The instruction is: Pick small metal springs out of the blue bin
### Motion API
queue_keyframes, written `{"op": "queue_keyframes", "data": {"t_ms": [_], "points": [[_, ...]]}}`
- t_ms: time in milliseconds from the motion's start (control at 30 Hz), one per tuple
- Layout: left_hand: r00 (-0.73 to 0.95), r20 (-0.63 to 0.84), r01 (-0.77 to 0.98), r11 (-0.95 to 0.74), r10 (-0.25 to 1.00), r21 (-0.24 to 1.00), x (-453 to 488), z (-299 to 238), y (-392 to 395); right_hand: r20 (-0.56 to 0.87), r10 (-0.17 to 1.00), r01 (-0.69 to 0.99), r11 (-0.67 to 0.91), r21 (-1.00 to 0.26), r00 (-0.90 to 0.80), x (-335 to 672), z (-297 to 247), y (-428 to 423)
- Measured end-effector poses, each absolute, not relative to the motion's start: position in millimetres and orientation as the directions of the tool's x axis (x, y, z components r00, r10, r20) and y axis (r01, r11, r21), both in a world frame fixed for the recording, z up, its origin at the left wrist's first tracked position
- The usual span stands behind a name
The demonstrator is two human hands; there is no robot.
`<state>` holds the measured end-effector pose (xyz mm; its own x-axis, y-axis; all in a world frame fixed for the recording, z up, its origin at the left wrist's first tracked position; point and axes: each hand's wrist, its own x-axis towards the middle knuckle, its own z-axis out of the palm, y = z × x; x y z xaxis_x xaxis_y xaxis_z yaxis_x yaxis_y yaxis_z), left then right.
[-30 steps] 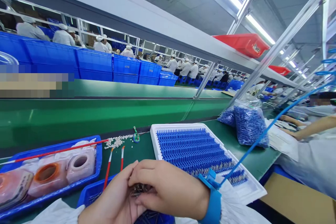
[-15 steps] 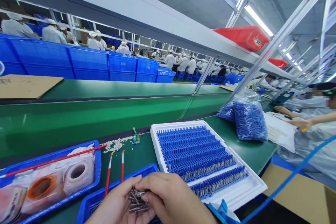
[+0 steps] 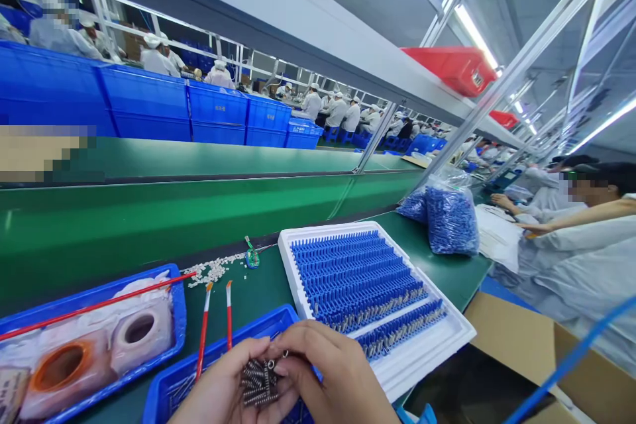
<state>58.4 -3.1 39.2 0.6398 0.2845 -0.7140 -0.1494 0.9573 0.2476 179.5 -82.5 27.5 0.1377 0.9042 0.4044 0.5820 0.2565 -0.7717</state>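
Note:
My left hand (image 3: 218,381) and my right hand (image 3: 330,368) meet low in the middle of the view, pinching a bunch of small metal coil springs (image 3: 258,384) between their fingers. Below them sits a blue plastic tray (image 3: 223,348) with more dark parts inside, mostly hidden by my hands. Just beyond are two red-handled brushes (image 3: 203,328) (image 3: 228,311). To the right, a white foam tray (image 3: 295,265) holds rows of blue comb-like parts with metal pins.
A blue tray of tape rolls (image 3: 176,318) lies left, with a small circuit board (image 3: 252,258) and white bits (image 3: 213,271) beyond. A bag of blue parts (image 3: 451,220) and a cardboard box (image 3: 517,324) stand right. A co-worker's arm (image 3: 571,217) reaches in beyond a green conveyor (image 3: 149,212).
My hands have dropped lower and parted slightly since the oldest frame, showing the springs between them. The whole scene has shifted left and upward in view, and my blue wristband has left the frame.

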Motion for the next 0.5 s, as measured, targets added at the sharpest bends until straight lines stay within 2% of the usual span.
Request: {"op": "queue_keyframes", "data": {"t_ms": [200,300,400,500], "points": [[0.589,-0.74,-0.165,0.944,0.327,0.286,59.2,37.7,-4.8,0.529,0.825,0.595,0.326,-0.735,0.201,175.4,24.6,-90.9],[0.564,-0.772,-0.106,0.953,0.293,0.283,56.9,33.6,-5.2,0.568,0.775,0.552,0.356,-0.754,0.275,180.3,31.0,-99.1],[0.63,-0.736,-0.086,0.964,0.247,0.251,52.3,28.3,-5.3,0.553,0.747,0.562,0.295,-0.773,0.368,197.1,33.7,-109.8],[0.7,-0.677,-0.115,0.972,0.227,0.207,48.8,22.8,-4.8,0.506,0.734,0.61,0.158,-0.776,0.453,222.3,27.6,-117.9]]}}
